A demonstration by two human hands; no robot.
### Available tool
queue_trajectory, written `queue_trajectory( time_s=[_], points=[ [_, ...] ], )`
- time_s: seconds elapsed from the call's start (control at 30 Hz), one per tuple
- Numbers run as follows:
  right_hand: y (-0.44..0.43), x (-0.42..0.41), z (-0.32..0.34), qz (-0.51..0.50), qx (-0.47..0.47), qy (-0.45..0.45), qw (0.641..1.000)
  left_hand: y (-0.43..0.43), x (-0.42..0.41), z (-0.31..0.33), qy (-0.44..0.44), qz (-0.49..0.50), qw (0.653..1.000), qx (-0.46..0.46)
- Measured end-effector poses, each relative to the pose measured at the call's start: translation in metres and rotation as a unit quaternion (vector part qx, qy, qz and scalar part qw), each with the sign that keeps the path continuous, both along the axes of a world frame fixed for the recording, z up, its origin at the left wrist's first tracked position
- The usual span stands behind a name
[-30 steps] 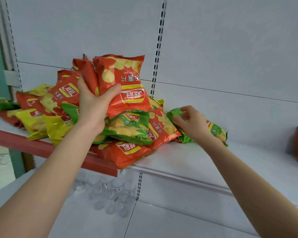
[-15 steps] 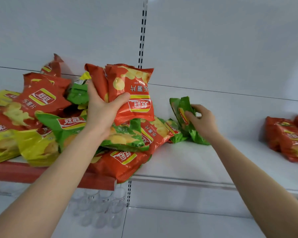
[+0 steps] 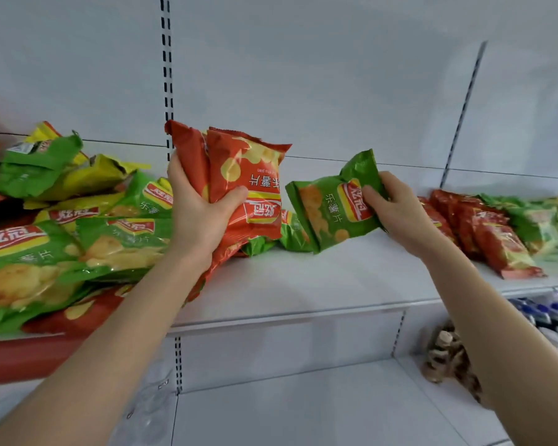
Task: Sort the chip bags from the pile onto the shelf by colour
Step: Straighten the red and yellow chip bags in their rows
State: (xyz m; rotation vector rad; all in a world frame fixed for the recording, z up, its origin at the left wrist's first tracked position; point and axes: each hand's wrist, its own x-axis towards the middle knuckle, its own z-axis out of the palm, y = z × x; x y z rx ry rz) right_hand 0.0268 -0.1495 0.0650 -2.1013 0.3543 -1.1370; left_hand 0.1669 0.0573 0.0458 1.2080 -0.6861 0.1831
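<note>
The left hand (image 3: pixel 203 217) is clamped around two red chip bags (image 3: pixel 245 185) held upright above the mixed pile (image 3: pixel 78 220), and the right hand (image 3: pixel 397 210) pinches a green chip bag (image 3: pixel 332 207) by its edge, tilted, its lower corner just over the white shelf (image 3: pixel 303 284). Further right a red row (image 3: pixel 484 233) stands beside a green group (image 3: pixel 538 220). To my eye the two-bag grip is the weak spot: slick foil could let the rear bag slide free, and the green bag, held so lightly, could swing and topple the red row as it passes
</note>
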Motion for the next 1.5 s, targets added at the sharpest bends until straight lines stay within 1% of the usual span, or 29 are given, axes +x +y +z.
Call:
queue_trajectory(
  time_s=[0.17,0.23,0.33,0.43,0.53,0.57,0.63,0.73,0.83,0.9,1.0,1.1,1.17,1.23,1.33,1.37,1.4,1.5],
  points=[
    [-0.018,-0.026,0.009,0.057,0.082,0.004,0.995,-0.024,-0.017,-0.004,-0.036,0.019,0.999,0.005],
    [-0.027,-0.030,0.013,0.093,0.089,0.032,0.991,-0.034,-0.023,-0.008,-0.042,0.031,0.999,0.009],
    [-0.041,-0.038,0.020,0.150,0.105,0.080,0.980,-0.050,-0.028,-0.015,-0.028,0.044,0.999,0.014],
    [-0.060,-0.048,0.023,0.188,0.096,0.126,0.969,-0.067,-0.035,-0.023,0.000,0.034,0.999,0.006],
    [-0.078,-0.055,0.023,0.213,0.071,0.158,0.962,-0.090,-0.047,-0.031,0.025,0.001,1.000,-0.004],
    [-0.084,-0.056,0.022,0.205,0.052,0.166,0.963,-0.098,-0.053,-0.032,0.035,-0.018,0.999,-0.006],
    [-0.095,-0.055,0.019,0.156,-0.026,0.170,0.973,-0.114,-0.066,-0.034,0.065,-0.058,0.996,-0.024],
    [-0.109,-0.053,0.013,0.048,-0.147,0.127,0.980,-0.135,-0.083,-0.038,0.108,-0.098,0.988,-0.055],
    [-0.117,-0.057,0.005,-0.025,-0.182,0.060,0.981,-0.153,-0.097,-0.042,0.112,-0.103,0.987,-0.051],
    [-0.122,-0.060,0.000,-0.052,-0.171,0.030,0.984,-0.163,-0.104,-0.044,0.095,-0.096,0.990,-0.038],
    [-0.128,-0.065,-0.002,-0.063,-0.127,0.005,0.990,-0.175,-0.110,-0.046,0.077,-0.111,0.991,-0.021],
    [-0.134,-0.069,-0.003,-0.046,-0.060,-0.015,0.997,-0.187,-0.108,-0.048,0.068,-0.127,0.989,-0.012],
    [-0.140,-0.071,-0.005,-0.053,-0.019,-0.033,0.998,-0.197,-0.104,-0.048,0.064,-0.119,0.991,-0.012],
    [-0.146,-0.076,-0.004,-0.081,-0.001,-0.072,0.994,-0.207,-0.102,-0.046,0.067,-0.101,0.992,-0.023],
    [-0.150,-0.091,-0.008,-0.152,0.029,-0.161,0.975,-0.221,-0.100,-0.042,0.080,-0.068,0.993,-0.061],
    [-0.152,-0.096,-0.012,-0.168,0.042,-0.173,0.970,-0.226,-0.100,-0.041,0.080,-0.061,0.992,-0.074],
    [-0.154,-0.099,-0.019,-0.172,0.058,-0.167,0.969,-0.231,-0.101,-0.041,0.074,-0.057,0.992,-0.082],
    [-0.159,-0.101,-0.035,-0.135,0.120,-0.112,0.977,-0.250,-0.114,-0.039,0.051,-0.068,0.994,-0.072]
  ],
)
